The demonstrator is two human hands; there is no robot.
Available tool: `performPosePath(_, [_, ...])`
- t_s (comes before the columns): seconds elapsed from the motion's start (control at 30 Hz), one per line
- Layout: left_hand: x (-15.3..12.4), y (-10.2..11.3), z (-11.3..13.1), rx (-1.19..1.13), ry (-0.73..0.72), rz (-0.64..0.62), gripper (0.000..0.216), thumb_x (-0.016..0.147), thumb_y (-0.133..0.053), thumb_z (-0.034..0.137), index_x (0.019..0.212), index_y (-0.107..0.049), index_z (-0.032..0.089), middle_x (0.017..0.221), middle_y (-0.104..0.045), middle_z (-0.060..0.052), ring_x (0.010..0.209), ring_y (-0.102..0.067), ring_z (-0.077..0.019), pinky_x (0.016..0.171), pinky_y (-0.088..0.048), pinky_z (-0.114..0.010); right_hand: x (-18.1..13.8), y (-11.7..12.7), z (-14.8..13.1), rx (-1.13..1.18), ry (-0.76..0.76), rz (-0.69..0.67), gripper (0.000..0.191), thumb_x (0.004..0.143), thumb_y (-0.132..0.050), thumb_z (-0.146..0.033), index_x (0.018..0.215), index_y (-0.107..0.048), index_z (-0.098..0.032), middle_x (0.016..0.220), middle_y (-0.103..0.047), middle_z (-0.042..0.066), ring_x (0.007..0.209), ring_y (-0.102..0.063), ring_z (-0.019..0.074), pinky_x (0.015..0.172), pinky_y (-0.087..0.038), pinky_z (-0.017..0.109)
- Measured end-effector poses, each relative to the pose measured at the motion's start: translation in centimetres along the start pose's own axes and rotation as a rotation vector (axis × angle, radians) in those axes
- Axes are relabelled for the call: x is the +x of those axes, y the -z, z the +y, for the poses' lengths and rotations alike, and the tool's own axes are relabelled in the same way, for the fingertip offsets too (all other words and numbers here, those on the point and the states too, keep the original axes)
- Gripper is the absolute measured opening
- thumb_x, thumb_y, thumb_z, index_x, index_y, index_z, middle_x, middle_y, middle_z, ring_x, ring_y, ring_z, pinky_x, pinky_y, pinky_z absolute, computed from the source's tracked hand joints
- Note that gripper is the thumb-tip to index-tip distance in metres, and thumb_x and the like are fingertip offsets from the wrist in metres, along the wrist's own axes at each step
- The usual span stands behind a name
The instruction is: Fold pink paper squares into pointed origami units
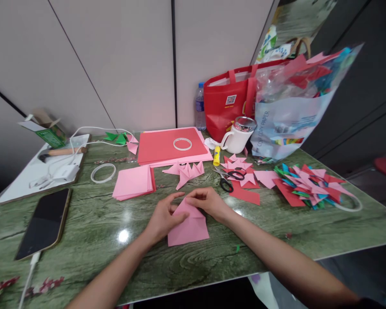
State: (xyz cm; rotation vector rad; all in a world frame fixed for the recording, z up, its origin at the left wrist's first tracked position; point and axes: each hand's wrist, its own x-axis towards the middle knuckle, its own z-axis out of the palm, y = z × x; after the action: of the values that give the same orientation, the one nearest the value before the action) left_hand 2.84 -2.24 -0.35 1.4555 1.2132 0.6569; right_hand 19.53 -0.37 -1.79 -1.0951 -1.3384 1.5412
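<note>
A pink sheet of paper [189, 229] lies on the green table in front of me, its upper corners folded in to a point. My left hand [165, 214] grips its left side, thumb on top and fingers along the slanted edge. At the peak, my right hand [209, 203] pinches the folded paper between thumb and fingers. Just beyond my hands sit folded pink paper pieces [190, 171]. To their left is a stack of pink and red paper squares [133, 182]. Black-handled scissors [227, 183] rest to the right, near a yellow glue stick [216, 156].
Red and pink sheets [161, 146] lie at the back with a tape roll [182, 144] on top. A white mug [239, 136], red bag [223, 105] and filled plastic bag [283, 120] stand back right. Colourful folded pieces [312, 184] are heaped right; a phone [45, 223] lies left.
</note>
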Motion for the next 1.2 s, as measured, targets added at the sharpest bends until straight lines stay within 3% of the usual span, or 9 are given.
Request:
performPosePath(0.97, [-0.07,-0.18,0.15,-0.003,0.029,-0.006,0.062,0.063,-0.061,0.021,0.121,-0.047,0.010,0.047,-0.049,0.008,0.040,-0.037,-0.0065,0.039,-0.026,-0.016,-0.03,-0.08,0.06,-0.083,0.026,0.040,0.022,0.065,-0.068,-0.036,0.068,-0.068,-0.014,0.066,-0.066,0.001,0.059,-0.055,0.0120,0.059,-0.043,0.025])
performPosePath(1.2, [-0.06,-0.31,0.01,-0.057,0.057,-0.018,0.048,0.061,-0.064,0.023,0.106,-0.055,0.009,0.056,-0.061,0.001,0.045,-0.048,-0.0099,0.041,-0.033,-0.018,-0.01,-0.14,0.27,-0.129,0.042,0.071,0.025,0.064,-0.067,-0.038,0.067,-0.068,-0.014,0.065,-0.067,0.002,0.057,-0.054,0.0121,0.056,-0.043,0.025])
